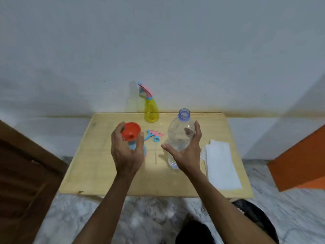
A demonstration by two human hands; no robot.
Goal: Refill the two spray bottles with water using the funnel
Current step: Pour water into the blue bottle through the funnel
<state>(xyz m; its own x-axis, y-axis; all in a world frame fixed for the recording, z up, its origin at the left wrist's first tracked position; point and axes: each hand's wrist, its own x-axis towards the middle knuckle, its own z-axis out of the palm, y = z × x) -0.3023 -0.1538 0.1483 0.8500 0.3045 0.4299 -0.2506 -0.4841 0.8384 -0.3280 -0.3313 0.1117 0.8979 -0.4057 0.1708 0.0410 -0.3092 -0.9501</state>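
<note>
Head view, hands (126, 152) mid-table (98, 173), edges clear

We have only 1 view, from the head, looking forward and steeply down at the near wooden table (109, 173), with the white wall (158, 41) behind it and the marble floor (70, 217) below.

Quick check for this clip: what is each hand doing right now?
Left hand: closed around the blue spray bottle neck, red plastic funnel seated on top.
Right hand: open, against the clear plastic water bottle, not yet gripping.
</note>
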